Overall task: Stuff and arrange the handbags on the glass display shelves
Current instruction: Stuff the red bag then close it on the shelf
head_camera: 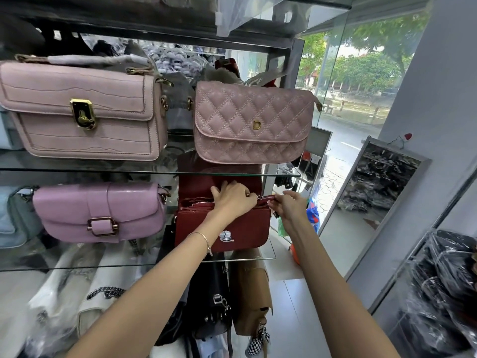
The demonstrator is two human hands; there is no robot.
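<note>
- Both forearms reached up from the lower edge of the head view. The left wrist carried a thin bracelet (205, 240).
- The left hand (233, 200) lay on top of the red bag (242, 226), with its fingers curled over the top edge, gripping it.
- The right hand (289, 206) was at the bag's right end, with thumb and fingers pinching the zip pull (269, 199).
- The red bag stood upright at the right end of the lower shelf (77, 267). Its flap was raised behind it and its silver clasp (226, 236) faced the camera.
- A lilac bag (100, 213) stood on the same shelf, to the left and apart from the red bag.
- On the upper shelf (103, 172), a pink bag (82, 112) stood at left and a quilted bag (253, 122) at right, above the red bag.
- Under the lower shelf, a black bag (210, 301) and a tan bag (251, 293) stood side by side.
</note>
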